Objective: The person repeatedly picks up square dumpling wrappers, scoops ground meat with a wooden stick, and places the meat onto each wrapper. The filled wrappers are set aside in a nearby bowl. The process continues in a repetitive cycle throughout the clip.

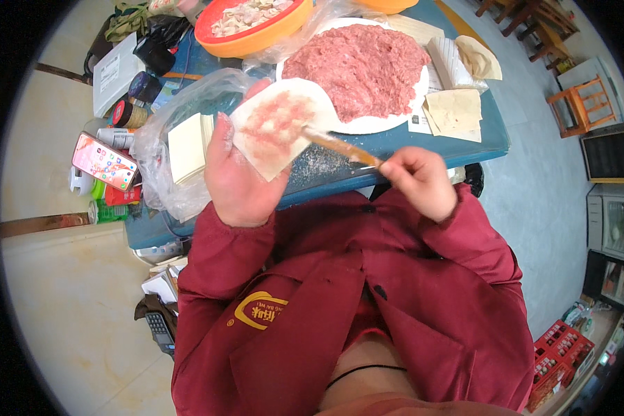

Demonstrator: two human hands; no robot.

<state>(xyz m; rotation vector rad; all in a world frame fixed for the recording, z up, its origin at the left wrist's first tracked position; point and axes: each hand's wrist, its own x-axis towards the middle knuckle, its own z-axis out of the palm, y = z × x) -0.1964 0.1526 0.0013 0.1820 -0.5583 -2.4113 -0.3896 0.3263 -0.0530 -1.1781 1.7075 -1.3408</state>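
Note:
My left hand (pixel 247 195), palm up, holds a square dough wrapper (pixel 249 132) smeared with a thin layer of pink meat. Pinched in my right hand (pixel 421 179) is a flat wooden stick (pixel 351 150); its far end touches the smeared wrapper near the right side. Just beyond lies a white plate (pixel 382 126) heaped with raw minced meat (pixel 359 67). To the left of my left hand, a stack of square wrappers (pixel 186 148) rests on a clear plastic bag (pixel 156 179). Flour specks dust the table under the stick.
An orange basin with red inside (pixel 262 44) holds folded dumplings (pixel 252 15) at the back. Loose wrappers (pixel 453 112) and a white box (pixel 450 62) lie right of the plate. A lit phone (pixel 104 161), jars (pixel 129 114) and a green can (pixel 106 212) crowd the blue table's (pixel 489 132) left edge.

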